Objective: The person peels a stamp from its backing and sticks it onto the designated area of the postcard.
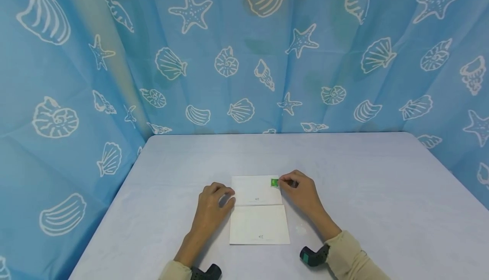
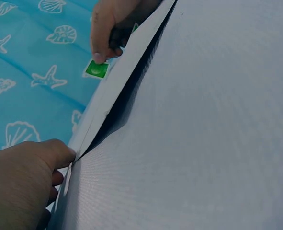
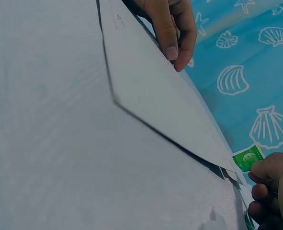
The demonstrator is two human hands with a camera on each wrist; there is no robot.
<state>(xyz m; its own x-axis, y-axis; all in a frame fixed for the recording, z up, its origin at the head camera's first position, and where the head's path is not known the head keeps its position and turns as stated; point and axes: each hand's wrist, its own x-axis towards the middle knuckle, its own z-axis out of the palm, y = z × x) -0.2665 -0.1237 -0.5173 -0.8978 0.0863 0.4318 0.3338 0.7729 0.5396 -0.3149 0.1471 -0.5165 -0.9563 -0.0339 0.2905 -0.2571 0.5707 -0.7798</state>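
Two white paper rectangles, like envelopes or cards, lie one above the other before me: the far one (image 1: 254,190) and the near one (image 1: 259,224), each with a small printed mark. Above the far one's upper right corner, my right hand (image 1: 299,188) pinches a green postage stamp (image 3: 248,158) between thumb and forefinger. A second bit of green (image 2: 135,28) shows by that hand's other fingers. My left hand (image 1: 211,205) rests at the papers' left edge near their seam, its thumb and forefinger apart in the head view.
A white-covered table (image 1: 153,220) spreads around the papers. Behind it and at both sides hangs a blue curtain (image 1: 214,84) with white shells and starfish. Each wrist carries a dark camera, one by the right sleeve (image 1: 315,256).
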